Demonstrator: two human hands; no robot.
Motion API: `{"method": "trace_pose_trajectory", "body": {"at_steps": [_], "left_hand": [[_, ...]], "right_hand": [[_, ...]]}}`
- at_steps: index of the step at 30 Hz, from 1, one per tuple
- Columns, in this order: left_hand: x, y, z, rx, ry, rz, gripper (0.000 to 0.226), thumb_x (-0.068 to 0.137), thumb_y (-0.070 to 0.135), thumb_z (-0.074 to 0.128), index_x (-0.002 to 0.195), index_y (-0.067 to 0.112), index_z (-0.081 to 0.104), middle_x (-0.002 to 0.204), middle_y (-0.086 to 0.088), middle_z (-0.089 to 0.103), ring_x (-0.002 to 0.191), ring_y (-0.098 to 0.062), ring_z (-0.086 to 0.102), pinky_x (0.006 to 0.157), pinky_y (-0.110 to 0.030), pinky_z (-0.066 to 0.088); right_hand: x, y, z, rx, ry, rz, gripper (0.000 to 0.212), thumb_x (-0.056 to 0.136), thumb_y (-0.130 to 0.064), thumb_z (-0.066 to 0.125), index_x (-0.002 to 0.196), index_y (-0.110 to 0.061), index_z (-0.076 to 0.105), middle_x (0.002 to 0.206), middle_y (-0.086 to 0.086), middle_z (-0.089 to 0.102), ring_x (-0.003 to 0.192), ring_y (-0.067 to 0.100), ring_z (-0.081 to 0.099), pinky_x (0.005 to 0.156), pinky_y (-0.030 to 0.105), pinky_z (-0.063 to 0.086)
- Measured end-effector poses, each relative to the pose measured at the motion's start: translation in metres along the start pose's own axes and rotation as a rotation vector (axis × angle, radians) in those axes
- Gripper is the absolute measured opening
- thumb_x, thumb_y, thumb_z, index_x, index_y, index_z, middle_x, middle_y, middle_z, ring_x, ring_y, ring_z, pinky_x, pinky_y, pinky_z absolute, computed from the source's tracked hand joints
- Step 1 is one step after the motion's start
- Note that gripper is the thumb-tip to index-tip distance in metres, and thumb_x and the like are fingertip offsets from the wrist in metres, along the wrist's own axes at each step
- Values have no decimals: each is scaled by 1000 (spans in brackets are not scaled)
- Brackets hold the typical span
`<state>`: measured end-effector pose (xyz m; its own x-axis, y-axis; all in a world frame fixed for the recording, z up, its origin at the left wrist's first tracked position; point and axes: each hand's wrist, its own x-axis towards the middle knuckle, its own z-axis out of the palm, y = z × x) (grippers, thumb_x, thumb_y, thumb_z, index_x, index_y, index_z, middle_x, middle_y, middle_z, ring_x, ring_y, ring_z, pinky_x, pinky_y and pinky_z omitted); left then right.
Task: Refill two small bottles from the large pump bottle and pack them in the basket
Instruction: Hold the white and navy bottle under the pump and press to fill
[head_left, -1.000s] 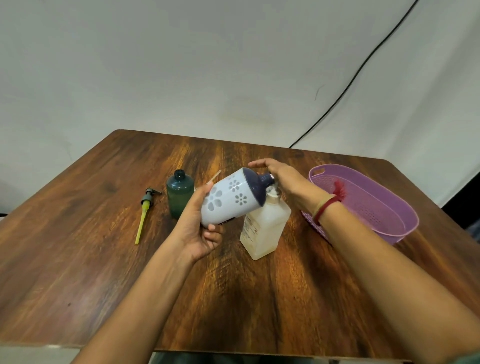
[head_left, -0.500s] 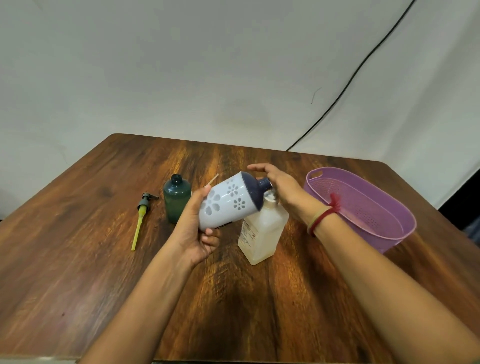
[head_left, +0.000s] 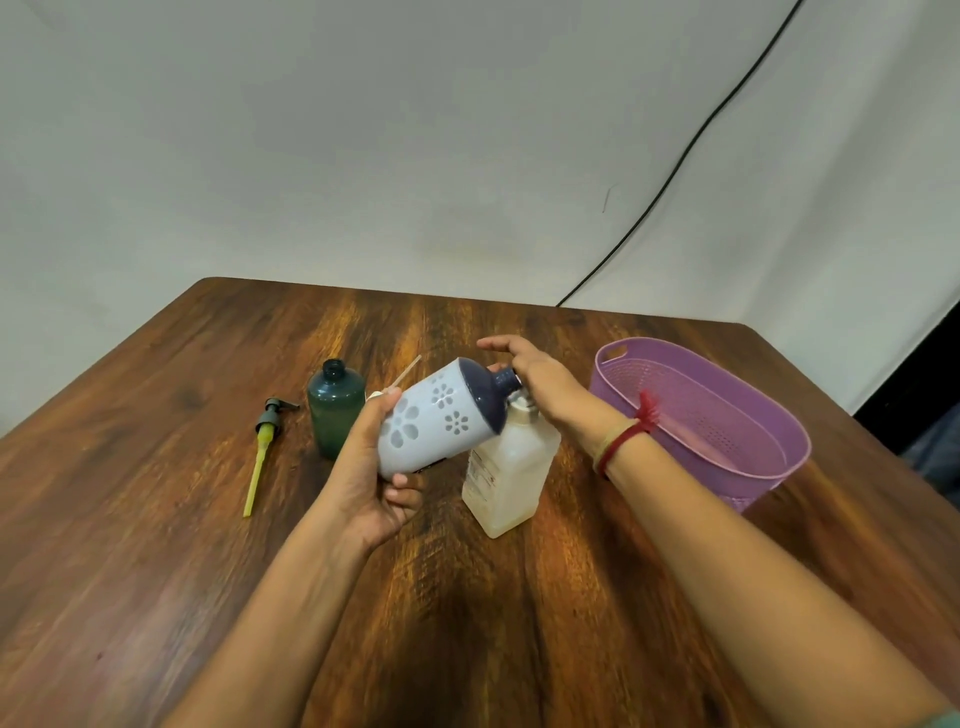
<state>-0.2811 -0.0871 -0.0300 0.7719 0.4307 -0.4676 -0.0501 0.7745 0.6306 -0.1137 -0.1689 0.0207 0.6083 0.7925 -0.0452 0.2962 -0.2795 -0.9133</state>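
Note:
My left hand (head_left: 371, 480) grips a white bottle with grey flower marks and a dark blue neck (head_left: 439, 418), tilted so its mouth sits at the pump spout. The large translucent pump bottle (head_left: 506, 467) stands at the table's middle. My right hand (head_left: 535, 374) rests on top of its pump head, fingers lying forward over it. A small dark green bottle (head_left: 335, 410) stands open-topped to the left. Its pump cap with a yellow tube (head_left: 265, 447) lies further left. A purple basket (head_left: 727, 410) stands at the right.
The wooden table (head_left: 156, 519) reaches the near edge. A thin tube (head_left: 408, 371) sticks out from behind the white bottle. A black cable (head_left: 675, 171) runs down the white wall behind.
Both hands and bottles keep their positions; only the camera view shifted slightly, showing more wall.

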Motion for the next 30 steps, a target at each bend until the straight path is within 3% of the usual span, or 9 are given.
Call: {"method": "trace_pose_trajectory", "body": {"at_steps": [3, 10, 18, 24, 30], "left_hand": [[-1, 1, 1, -10, -16, -3, 38, 71, 52, 66, 86, 17, 58, 70, -4, 59, 31, -3, 36, 30, -8, 28], [2, -1, 1, -13, -26, -3, 42, 67, 52, 67, 88, 18, 59, 76, -5, 59, 31, -3, 36, 31, -8, 28], [4, 0, 4, -26, -35, -12, 36, 77, 54, 63, 85, 19, 58, 76, -5, 59, 31, -3, 35, 32, -7, 27], [4, -2, 1, -8, -9, -28, 36, 78, 54, 63, 83, 18, 59, 71, -5, 60, 30, -3, 34, 30, -7, 27], [1, -1, 4, -16, -29, -23, 36, 79, 53, 61, 81, 18, 58, 68, -5, 60, 29, -3, 35, 31, -7, 27]], "right_hand": [[4, -5, -3, -20, -9, 7, 39, 94, -1, 29, 121, -16, 53, 137, 14, 45, 119, 33, 48, 93, 37, 45], [1, 1, -3, 78, 11, -71, 40, 92, 4, 27, 115, -8, 58, 114, 13, 53, 101, 15, 50, 67, 7, 46], [6, -10, -10, -8, -24, -37, 40, 91, 4, 29, 105, -17, 60, 126, 11, 52, 114, 19, 48, 79, 19, 45], [2, 2, -2, 49, 19, -53, 42, 91, 6, 27, 115, -10, 58, 126, 16, 50, 105, 14, 47, 66, 7, 43], [8, -9, -8, 29, -34, 11, 39, 91, 4, 29, 107, -13, 60, 124, 13, 52, 112, 23, 50, 74, 20, 46]]}}
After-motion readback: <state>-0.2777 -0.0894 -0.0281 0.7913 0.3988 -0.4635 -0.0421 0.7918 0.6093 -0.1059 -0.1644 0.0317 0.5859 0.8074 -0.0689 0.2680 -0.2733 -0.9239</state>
